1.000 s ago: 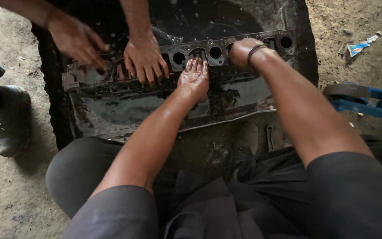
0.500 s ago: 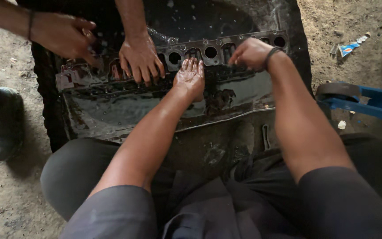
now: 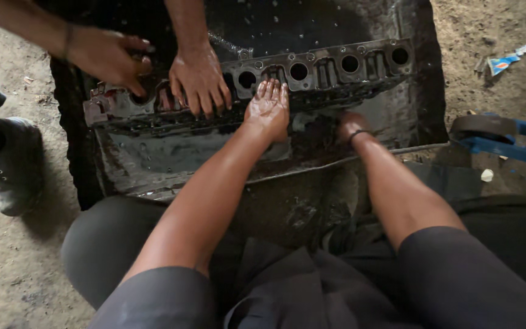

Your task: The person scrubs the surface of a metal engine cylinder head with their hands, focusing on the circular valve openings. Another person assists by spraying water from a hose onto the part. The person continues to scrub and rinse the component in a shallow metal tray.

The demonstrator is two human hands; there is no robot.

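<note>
The right hand has dropped from the upper edge of the cylinder head down into the dark liquid of the metal tray, just in front of the casting; its fingers are sunk out of sight, so I cannot tell whether it grips anything; the row of round ports it covered now shows bare. The left hand stays flat and released, palm pressed against the head's near face, steadying it; the head lies long-ways across the tray. A co-worker's two hands rest on its left end; a shoe stands on the dirt floor; a blue frame lies to the right.
</note>
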